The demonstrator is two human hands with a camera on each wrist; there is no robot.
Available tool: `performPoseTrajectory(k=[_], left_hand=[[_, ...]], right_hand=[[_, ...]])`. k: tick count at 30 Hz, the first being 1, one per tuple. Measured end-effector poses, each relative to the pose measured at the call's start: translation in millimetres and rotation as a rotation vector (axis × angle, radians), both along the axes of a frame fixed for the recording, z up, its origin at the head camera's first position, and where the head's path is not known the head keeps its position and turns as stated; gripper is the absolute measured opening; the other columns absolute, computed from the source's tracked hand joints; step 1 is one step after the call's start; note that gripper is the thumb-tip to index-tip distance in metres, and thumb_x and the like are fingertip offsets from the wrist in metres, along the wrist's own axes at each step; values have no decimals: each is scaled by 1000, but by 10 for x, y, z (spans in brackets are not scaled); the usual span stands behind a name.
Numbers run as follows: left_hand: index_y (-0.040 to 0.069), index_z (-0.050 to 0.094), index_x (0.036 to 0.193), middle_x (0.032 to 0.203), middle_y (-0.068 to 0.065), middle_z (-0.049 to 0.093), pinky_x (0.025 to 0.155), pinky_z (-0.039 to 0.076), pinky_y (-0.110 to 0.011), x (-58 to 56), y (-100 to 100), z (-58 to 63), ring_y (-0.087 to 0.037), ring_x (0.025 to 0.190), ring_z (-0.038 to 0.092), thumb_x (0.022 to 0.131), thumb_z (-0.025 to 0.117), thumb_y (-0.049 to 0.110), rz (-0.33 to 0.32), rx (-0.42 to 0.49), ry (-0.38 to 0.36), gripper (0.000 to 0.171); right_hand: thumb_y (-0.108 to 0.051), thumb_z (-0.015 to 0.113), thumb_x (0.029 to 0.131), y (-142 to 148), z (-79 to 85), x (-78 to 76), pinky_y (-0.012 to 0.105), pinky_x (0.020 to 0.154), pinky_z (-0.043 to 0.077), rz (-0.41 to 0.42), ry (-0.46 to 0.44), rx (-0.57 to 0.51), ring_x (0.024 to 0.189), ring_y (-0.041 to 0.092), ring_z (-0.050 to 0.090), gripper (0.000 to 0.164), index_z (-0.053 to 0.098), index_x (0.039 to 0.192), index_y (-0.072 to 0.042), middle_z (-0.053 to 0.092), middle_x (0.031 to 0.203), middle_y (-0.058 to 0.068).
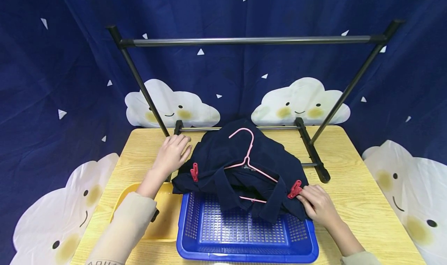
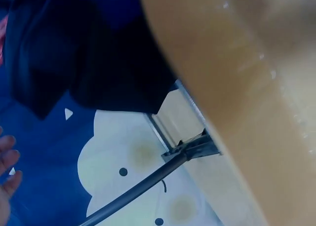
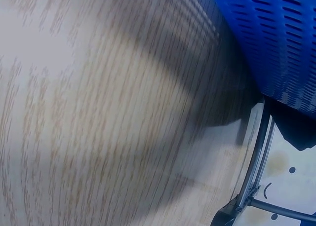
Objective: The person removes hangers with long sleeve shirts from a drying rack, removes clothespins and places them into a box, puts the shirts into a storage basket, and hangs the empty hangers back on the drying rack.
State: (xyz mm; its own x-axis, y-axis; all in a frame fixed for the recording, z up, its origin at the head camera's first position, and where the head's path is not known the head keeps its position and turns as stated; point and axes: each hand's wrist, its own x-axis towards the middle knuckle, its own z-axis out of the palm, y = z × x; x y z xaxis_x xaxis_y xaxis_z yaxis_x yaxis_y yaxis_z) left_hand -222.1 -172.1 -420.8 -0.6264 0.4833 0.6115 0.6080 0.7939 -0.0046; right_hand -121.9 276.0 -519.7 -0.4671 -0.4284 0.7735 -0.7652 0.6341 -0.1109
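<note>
Head view: L hand hangs loose by the near-L edge of the navy shirt, fingers slightly bent, nothing visible in them; R hand has its fingertips up against the R red peg & adjacent cloth, but can't tell if it's actually pinching either. Shirt lies spread over the far part of the blue basket, its far end reaching the low bar of the rack. Progress, my est.: mostly done. Pink hanger is in at the neck, hook lying out beyond the collar, bottom bar showing thru the opening; L red peg & R one sit either side of the collar. Prob. left: settling the R side, then hanging it, as the hook isn't on the top bar. Count: 2 hands, 1 shirt, 1 hanger, 2 pegs, 1 basket, 1 yellow tub (L of basket, partly behind the arm), 1 rack w/ 1 top bar, 1 wood table, 1 blue curtain w/ 4 clouds visible.
</note>
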Motion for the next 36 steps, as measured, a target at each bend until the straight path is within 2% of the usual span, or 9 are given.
performPoseTrajectory(k=[3,7,10,13,18,23,31,36], left_hand=[[4,60,93,87,-7,60,78,42,-41,63,16,-55,-25,80,55,83,57,17,-72,-25,91,16],[6,60,91,86,-6,59,78,41,-40,134,42,-108,-24,80,55,92,45,25,-126,-34,117,25],[6,61,91,86,-7,58,79,41,-40,178,54,-148,-24,80,54,97,33,32,-157,-31,102,39],[5,61,92,87,-7,58,80,41,-41,218,54,-187,-25,80,54,98,29,35,-177,-24,82,45],[5,62,92,88,-8,58,81,40,-43,262,38,-236,-25,80,54,98,29,37,-193,-18,50,46],[6,62,92,88,-7,58,81,40,-42,287,20,-270,-25,81,54,97,29,40,-183,-41,21,48],[8,61,98,94,-7,58,85,39,-41,309,-11,-325,-26,88,55,97,28,43,-182,-72,-82,48],[7,62,100,96,-7,59,85,39,-40,327,-23,-339,-27,91,55,98,27,43,-187,-76,-111,50]], right_hand=[[-30,43,96,-2,-1,-2,29,63,35,4,3,-3,58,14,49,34,59,73,-11,47,64,-6],[-30,43,96,-1,-3,-1,30,63,36,3,7,-7,58,15,49,34,59,73,-10,48,64,-6],[-30,43,96,-2,-4,1,30,63,36,1,6,-10,58,15,49,34,59,73,-10,48,65,-6],[-30,43,96,-6,-3,3,30,63,36,0,4,-12,59,15,50,34,59,74,-10,49,65,-5],[-30,43,96,-13,2,5,30,62,36,2,9,-13,60,15,52,35,60,74,-9,51,65,-5],[-29,44,96,-15,7,-3,30,62,36,9,17,-15,58,15,51,34,61,74,-9,51,65,-4],[-29,44,96,-6,3,-16,30,61,35,18,30,-21,57,15,49,34,59,72,-9,49,64,-5],[-29,44,96,-10,-4,-15,30,61,34,18,28,-21,57,15,50,34,60,73,-9,49,64,-5]])
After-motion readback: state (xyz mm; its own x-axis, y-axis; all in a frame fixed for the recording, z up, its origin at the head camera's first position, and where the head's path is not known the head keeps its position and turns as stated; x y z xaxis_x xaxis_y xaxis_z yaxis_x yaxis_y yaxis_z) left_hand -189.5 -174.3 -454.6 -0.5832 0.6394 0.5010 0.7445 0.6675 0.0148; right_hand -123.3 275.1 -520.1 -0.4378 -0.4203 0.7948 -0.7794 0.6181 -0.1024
